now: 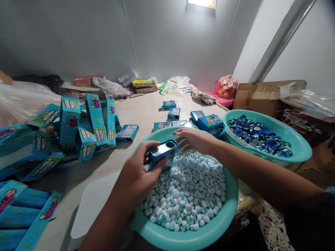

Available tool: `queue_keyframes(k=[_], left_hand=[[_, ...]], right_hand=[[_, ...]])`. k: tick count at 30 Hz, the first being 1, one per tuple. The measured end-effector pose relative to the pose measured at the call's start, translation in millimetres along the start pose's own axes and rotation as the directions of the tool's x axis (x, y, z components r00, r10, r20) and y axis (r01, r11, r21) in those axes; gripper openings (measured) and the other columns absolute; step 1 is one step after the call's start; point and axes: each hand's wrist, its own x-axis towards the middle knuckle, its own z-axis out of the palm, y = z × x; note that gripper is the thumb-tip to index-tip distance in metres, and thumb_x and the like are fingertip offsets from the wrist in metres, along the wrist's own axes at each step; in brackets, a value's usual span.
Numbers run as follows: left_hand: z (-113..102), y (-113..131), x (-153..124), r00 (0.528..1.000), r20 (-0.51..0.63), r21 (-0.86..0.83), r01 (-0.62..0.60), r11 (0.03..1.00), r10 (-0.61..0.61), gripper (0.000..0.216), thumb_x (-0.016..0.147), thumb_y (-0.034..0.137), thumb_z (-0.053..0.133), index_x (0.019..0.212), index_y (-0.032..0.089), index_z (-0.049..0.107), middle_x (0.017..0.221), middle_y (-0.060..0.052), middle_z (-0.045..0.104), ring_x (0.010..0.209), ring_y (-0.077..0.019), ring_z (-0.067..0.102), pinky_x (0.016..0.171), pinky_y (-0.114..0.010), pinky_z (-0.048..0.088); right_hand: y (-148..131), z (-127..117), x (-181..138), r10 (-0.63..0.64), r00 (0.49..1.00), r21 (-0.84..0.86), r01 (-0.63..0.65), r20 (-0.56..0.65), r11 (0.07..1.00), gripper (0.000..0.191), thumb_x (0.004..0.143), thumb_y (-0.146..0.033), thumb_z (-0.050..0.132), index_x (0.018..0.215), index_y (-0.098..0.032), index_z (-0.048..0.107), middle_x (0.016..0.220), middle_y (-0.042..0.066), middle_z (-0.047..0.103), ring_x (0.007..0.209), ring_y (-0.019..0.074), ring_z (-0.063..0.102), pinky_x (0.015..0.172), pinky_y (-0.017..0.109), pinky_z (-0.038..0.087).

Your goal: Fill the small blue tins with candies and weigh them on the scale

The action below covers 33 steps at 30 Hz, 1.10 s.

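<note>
My left hand [143, 170] is closed around a small blue candy tin [162, 153], with the round dark opening in its top facing up. The tin is tilted slightly over a turquoise basin [230, 209] heaped with white and pale-blue candies [185, 191]. Just right of the tin, above the far part of the candies, my right hand [192, 139] reaches in with its fingers extended and apart. Nothing shows in its fingers, though the palm side is partly hidden. Several more blue tins [209, 121] lie beyond the basin's far rim.
A second turquoise basin [300, 150] at the right holds many blue and silver caps [256, 134]. Blue printed boxes [69, 122] are piled on the left, with an open display box [23, 216] nearer me. A translucent lid [91, 205] lies beside the candy basin. Cardboard boxes [256, 96] stand at back right.
</note>
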Motion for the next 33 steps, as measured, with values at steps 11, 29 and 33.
queue_keyframes(k=[11,29,33], left_hand=[[-1,-8,1,0.998,-0.032,-0.022,0.048,0.999,-0.049,0.047,0.087,0.038,0.068,0.131,0.036,0.051,0.117,-0.002,0.066,0.105,-0.0247,0.065,0.084,-0.04,0.057],[-5,-1,0,0.998,0.058,0.031,0.007,1.0,-0.009,0.042,0.087,0.036,0.065,0.127,0.031,0.053,0.112,-0.003,0.065,0.094,-0.0225,0.065,0.076,-0.036,0.053],[-6,3,-1,0.995,0.093,0.065,-0.029,0.997,0.023,0.042,0.089,0.037,0.063,0.129,0.029,0.053,0.107,-0.004,0.066,0.085,-0.0215,0.064,0.068,-0.034,0.051]], right_hand=[[-5,25,-51,0.043,0.943,-0.695,0.211,0.33,0.688,0.093,0.066,-0.068,0.076,0.141,-0.019,0.051,0.13,0.017,0.058,0.113,0.0365,0.056,0.092,0.044,0.047],[-17,26,-49,-0.216,0.973,-0.02,0.215,-0.083,0.976,0.018,0.072,-0.03,0.073,0.082,-0.018,0.065,0.063,-0.003,0.053,0.054,0.0102,0.043,0.05,0.025,0.033],[-38,33,-32,-0.302,0.913,0.286,0.378,-0.275,0.88,0.016,0.078,-0.031,0.071,0.075,-0.019,0.059,0.061,-0.003,0.05,0.053,0.0099,0.041,0.05,0.026,0.031]])
